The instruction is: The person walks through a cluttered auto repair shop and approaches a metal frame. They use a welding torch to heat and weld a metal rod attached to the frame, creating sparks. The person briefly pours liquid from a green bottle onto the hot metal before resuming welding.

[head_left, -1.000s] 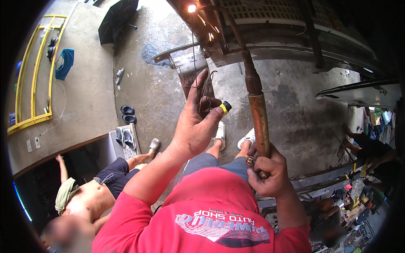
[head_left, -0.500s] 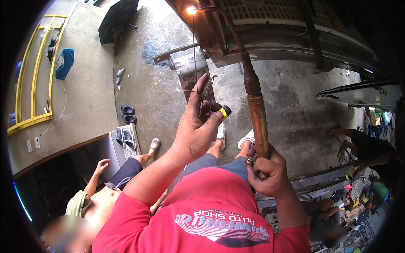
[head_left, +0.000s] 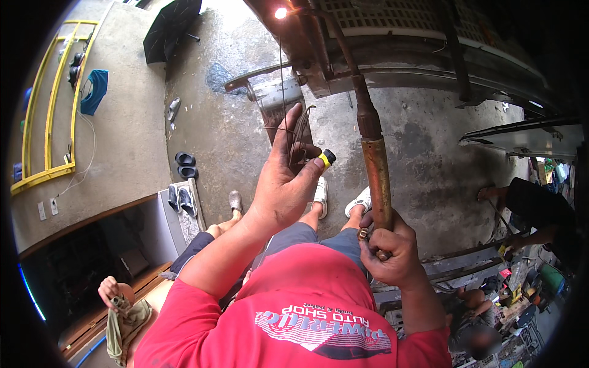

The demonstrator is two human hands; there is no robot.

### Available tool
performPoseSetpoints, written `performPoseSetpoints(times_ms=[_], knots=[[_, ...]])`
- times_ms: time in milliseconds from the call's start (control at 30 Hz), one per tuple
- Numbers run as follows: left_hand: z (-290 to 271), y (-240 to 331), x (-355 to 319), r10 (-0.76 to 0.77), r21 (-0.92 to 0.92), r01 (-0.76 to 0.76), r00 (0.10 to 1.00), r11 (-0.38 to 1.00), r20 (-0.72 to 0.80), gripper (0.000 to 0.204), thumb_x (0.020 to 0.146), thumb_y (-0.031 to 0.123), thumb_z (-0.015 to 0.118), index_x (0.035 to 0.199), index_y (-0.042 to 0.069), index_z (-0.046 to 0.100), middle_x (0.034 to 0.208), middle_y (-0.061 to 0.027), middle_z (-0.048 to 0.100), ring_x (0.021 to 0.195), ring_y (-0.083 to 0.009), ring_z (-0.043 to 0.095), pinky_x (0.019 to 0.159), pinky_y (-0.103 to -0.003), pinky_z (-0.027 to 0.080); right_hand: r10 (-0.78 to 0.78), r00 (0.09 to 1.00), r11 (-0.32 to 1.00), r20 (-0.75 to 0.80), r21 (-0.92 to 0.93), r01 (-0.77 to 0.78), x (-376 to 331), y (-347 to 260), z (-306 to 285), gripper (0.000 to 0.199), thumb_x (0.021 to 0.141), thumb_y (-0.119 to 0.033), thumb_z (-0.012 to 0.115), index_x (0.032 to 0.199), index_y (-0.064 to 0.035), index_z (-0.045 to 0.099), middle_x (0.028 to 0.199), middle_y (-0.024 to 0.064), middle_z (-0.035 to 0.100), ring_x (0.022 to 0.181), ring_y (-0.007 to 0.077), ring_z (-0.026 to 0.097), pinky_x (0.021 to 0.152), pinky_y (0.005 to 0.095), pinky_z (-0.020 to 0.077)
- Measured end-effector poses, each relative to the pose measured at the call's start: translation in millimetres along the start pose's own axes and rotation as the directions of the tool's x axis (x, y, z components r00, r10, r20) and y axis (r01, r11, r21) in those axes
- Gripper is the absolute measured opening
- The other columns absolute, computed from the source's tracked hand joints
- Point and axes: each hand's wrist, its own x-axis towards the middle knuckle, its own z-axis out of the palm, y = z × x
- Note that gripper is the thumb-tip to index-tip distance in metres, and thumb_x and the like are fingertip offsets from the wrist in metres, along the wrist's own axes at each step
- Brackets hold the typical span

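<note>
Nearest the camera, the red shirt (head_left: 307,319) fills the six o'clock edge. The right hand (head_left: 392,251) at four o'clock is clenched around the lower end of a copper-coloured torch tube (head_left: 375,178), which runs up toward twelve o'clock to a glowing tip (head_left: 281,13) against the rusty metal underside (head_left: 319,43). The left hand (head_left: 285,181), near centre, grasps a small yellow-and-black lighter (head_left: 326,159) and thin wire (head_left: 288,132), just beside the tube. Beyond, white shoes (head_left: 359,201) stand on the concrete floor (head_left: 429,153). Slippers (head_left: 184,164) lie at nine o'clock; another person (head_left: 116,300) crouches at seven; a yellow frame (head_left: 46,122) stands at ten.
</note>
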Motion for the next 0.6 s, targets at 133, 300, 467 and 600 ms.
performPoseSetpoints(times_ms=[133, 300, 467, 600], knots=[[2.1, 7.9, -3.2, -0.034, -0.038, 0.034, 0.999, 0.999, 0.018, 0.087, 0.096, -0.003, 0.061, 0.167, 0.02, 0.016, 0.114, -0.0064, 0.061, 0.101, -0.012, 0.057, 0.09, -0.028, 0.048, 0.007, 1.0, 1.0, -0.002, -0.005, -0.007, 0.1, -0.5, 0.6, 0.019, 0.075, 0.004, 0.076, 0.076, -0.004, 0.059, 0.1, 0.0147, 0.063, 0.083, 0.0265, 0.067, 0.068, 0.0351, 0.054], [2.1, 2.2, -1.2, -0.029, 0.016, 0.03, 0.999, 0.999, -0.036, 0.087, 0.096, -0.003, 0.061, 0.167, 0.02, 0.016, 0.114, -0.0063, 0.061, 0.1, -0.012, 0.057, 0.091, -0.029, 0.048, -0.012, 1.0, 1.0, -0.004, -0.014, 0.012, -0.6, 0.1, 1.2, 0.019, 0.075, 0.004, 0.077, 0.075, -0.0041, 0.059, 0.1, 0.0146, 0.063, 0.082, 0.026, 0.067, 0.067, 0.0349, 0.0537], [2.5, 1.6, -0.7, -0.024, 0.028, 0.025, 0.999, 0.999, -0.027, 0.087, 0.096, -0.004, 0.06, 0.167, 0.019, 0.015, 0.115, -0.0065, 0.061, 0.102, -0.0121, 0.057, 0.094, -0.029, 0.048, 0.005, 1.0, 1.0, -0.008, -0.024, -0.005, -0.8, -2.5, 0.3, 0.019, 0.075, 0.003, 0.077, 0.074, -0.0042, 0.059, 0.099, 0.0139, 0.064, 0.079, 0.024, 0.066, 0.064, 0.0341, 0.0525], [3.3, 1.2, -1.5, -0.019, 0.022, 0.019, 1.0, 1.0, -0.025, 0.087, 0.096, -0.004, 0.06, 0.167, 0.019, 0.015, 0.116, -0.0069, 0.061, 0.102, -0.0123, 0.057, 0.095, -0.03, 0.048, 0.01, 1.0, 1.0, -0.006, -0.018, -0.01, -1.1, -1.3, 0.0, 0.019, 0.076, 0.003, 0.077, 0.075, -0.0039, 0.059, 0.099, 0.0138, 0.064, 0.078, 0.0233, 0.066, 0.064, 0.0337, 0.0522]])
